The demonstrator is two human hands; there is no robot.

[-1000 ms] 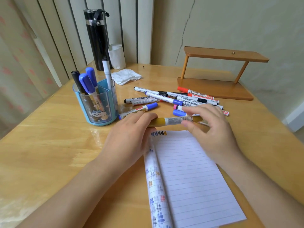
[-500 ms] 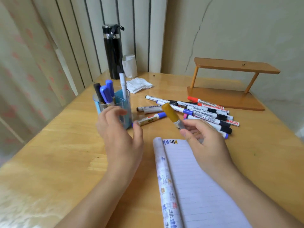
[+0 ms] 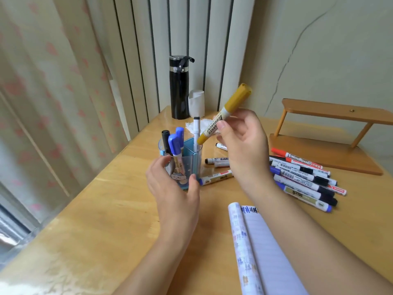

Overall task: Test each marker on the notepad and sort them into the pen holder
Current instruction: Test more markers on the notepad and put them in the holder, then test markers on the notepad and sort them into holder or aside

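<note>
My right hand (image 3: 244, 145) pinches a capped yellow permanent marker (image 3: 225, 112), tilted, its lower end just above the right side of the blue pen holder (image 3: 191, 158). My left hand (image 3: 172, 188) curls around the holder's near side. The holder has a black marker, two blue-capped markers (image 3: 175, 143) and a white pen (image 3: 196, 133) standing in it. Several more markers (image 3: 302, 177) lie in a heap on the table to the right. The lined notepad (image 3: 265, 252) lies open at the front.
A black flask (image 3: 179, 88) and a white paper roll (image 3: 196, 103) stand at the back edge, with a crumpled tissue (image 3: 204, 122) beside them. A wooden stand (image 3: 327, 137) sits at the far right. Curtains hang on the left.
My right hand has lifted the yellow marker from over the notepad up toward the holder. My left hand let go of the marker and moved left onto the holder.
</note>
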